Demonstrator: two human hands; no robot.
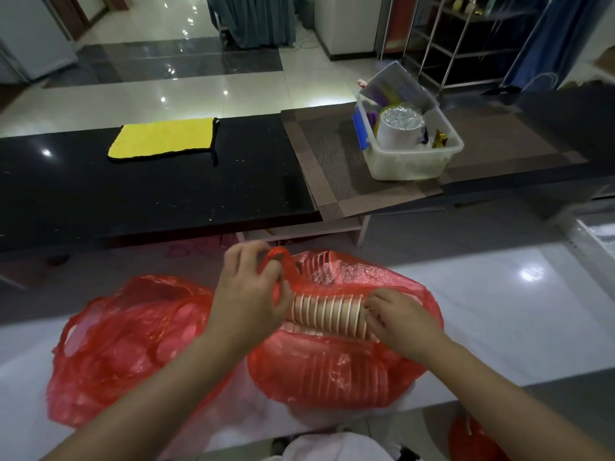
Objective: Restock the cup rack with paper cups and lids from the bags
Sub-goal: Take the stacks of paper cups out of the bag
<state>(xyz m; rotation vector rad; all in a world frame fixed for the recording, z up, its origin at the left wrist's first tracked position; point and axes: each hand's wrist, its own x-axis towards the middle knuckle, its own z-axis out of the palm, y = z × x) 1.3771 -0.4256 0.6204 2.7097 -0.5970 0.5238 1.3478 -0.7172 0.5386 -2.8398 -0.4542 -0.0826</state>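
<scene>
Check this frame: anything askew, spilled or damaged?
One thing: the mat under the bin lies skewed and overhangs the black counter at its near corner. No spill or damage visible. The cup stack lies on its side in the open right bag, held by both hands; the left bag sits slumped beside it.

Both bare forearms reach forward; the left hand (pixel 248 294) pinches with curled fingers, the right hand (pixel 404 319) curls, gripping.
</scene>
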